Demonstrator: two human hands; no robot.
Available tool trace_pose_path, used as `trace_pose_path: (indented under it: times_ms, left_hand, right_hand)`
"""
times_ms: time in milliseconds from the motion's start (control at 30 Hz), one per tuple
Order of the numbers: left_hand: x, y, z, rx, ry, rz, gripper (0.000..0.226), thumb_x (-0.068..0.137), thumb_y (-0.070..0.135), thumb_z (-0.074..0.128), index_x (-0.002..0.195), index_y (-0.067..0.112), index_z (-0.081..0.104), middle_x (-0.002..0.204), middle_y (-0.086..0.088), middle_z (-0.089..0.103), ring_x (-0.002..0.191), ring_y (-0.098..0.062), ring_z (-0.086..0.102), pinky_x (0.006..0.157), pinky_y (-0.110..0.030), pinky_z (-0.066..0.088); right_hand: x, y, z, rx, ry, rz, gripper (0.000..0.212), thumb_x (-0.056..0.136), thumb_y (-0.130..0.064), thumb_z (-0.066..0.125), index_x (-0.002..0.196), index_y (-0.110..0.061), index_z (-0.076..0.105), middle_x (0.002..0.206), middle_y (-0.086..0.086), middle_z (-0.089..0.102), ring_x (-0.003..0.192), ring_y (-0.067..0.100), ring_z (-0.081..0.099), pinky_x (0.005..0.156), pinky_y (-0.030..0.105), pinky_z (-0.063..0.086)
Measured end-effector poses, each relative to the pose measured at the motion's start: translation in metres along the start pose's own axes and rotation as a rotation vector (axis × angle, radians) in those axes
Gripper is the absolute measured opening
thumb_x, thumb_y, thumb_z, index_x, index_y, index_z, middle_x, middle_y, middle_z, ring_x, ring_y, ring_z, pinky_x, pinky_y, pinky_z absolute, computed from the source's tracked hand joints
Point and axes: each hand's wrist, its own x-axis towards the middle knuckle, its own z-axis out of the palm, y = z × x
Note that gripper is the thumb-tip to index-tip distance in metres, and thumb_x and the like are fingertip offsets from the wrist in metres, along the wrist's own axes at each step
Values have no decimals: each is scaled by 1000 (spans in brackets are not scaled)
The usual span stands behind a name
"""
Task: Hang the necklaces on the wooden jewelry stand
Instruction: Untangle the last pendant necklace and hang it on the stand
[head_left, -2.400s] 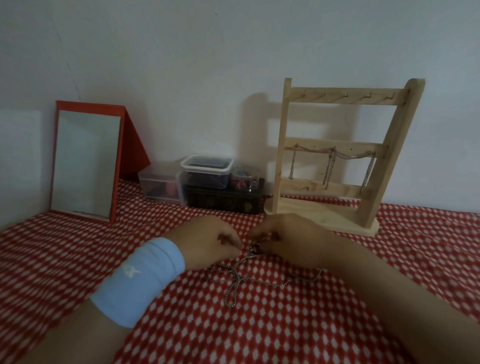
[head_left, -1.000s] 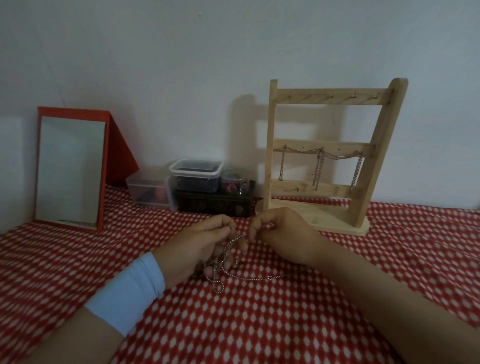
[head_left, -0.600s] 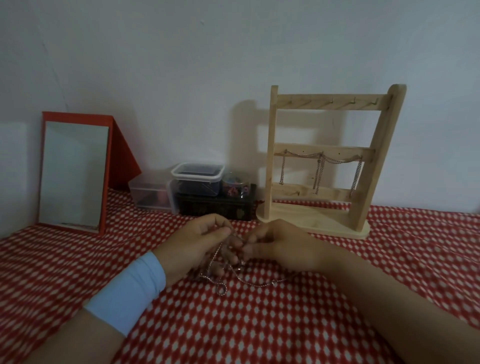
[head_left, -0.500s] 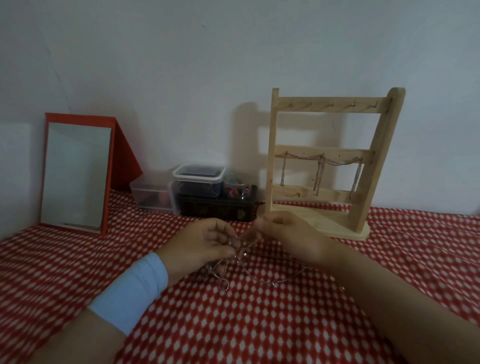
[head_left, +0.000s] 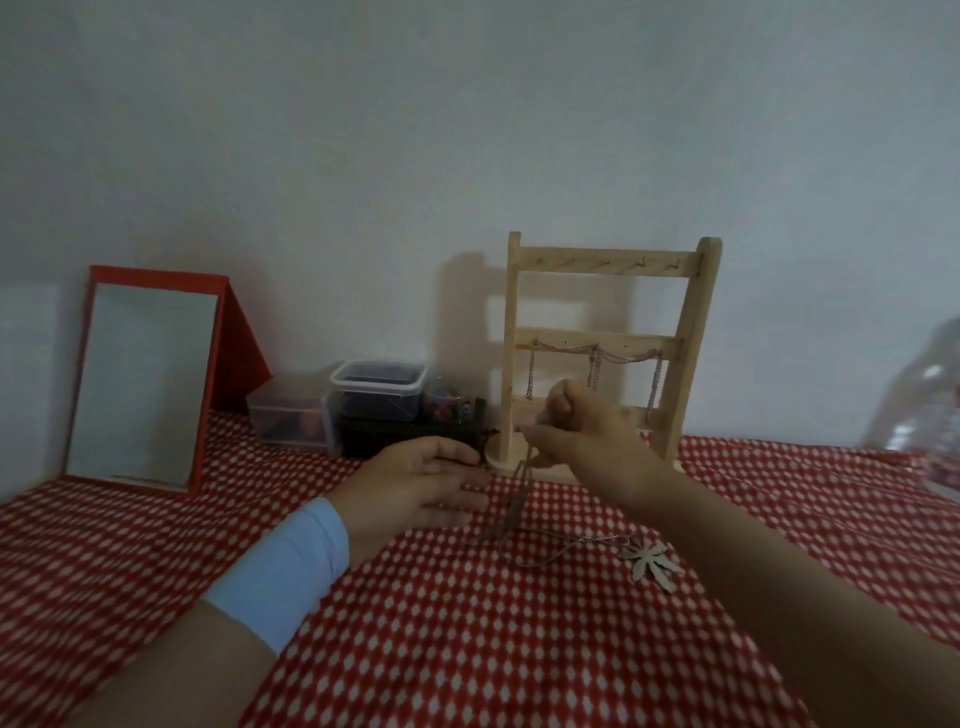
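Loosely, necklace hangs from right hand — pendant on cloth.

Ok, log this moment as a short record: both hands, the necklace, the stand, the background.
left hand: open, lying flat on the checked cloth
right hand: raised in front of the stand, pinching the necklace
necklace: hangs from the right hand down to the cloth; its leaf pendant lies on the cloth
wooden stand: upright by the wall; chains draped on the middle bar; top bar hooks bare
background: red-framed mirror, plastic containers
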Motion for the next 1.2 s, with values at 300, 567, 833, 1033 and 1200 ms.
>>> trace_pose_path:
  times_ms: [300,567,833,1033,1200]
  left_hand:
    - [27,13,58,591,-80,190,35,95,-5,43,105,17,68,95,2,71,78,-6,66,70,-17,53]
    - [61,-14,148,1104,-434,417,51,91,7,50,130,38,59,140,7,53,125,-16,51,110,-36,41]
    - [53,-19,146,1201,-302,384,9,81,26,64,89,26,66,105,10,50,102,-13,51,94,-30,47]
    - [41,-10,98,1449,-206,57,15,89,13,54,85,20,66,88,4,61,79,-13,55,67,-22,45]
    - [33,0,39,1759,-123,-282,37,100,25,45,132,10,56,135,-8,56,120,-21,56,100,-26,44]
  right_hand:
    - [-41,4,-61,510,82,119,34,93,11,43,74,-16,40,65,5,42,53,17,38,41,25,29]
    - [-81,32,-99,117,42,234,12,97,6,53,94,-6,56,61,2,49,48,13,42,42,22,36]
    - [-78,56,-117,94,135,265,14,95,6,54,96,-4,64,73,8,54,55,13,44,51,25,37]
    - [-58,53,-100,-27,106,238,20,91,7,56,86,-10,66,81,7,64,70,13,59,70,23,51]
    - [-41,58,-83,-262,50,247,17,92,-4,63,97,-20,67,102,2,69,96,17,66,83,24,56]
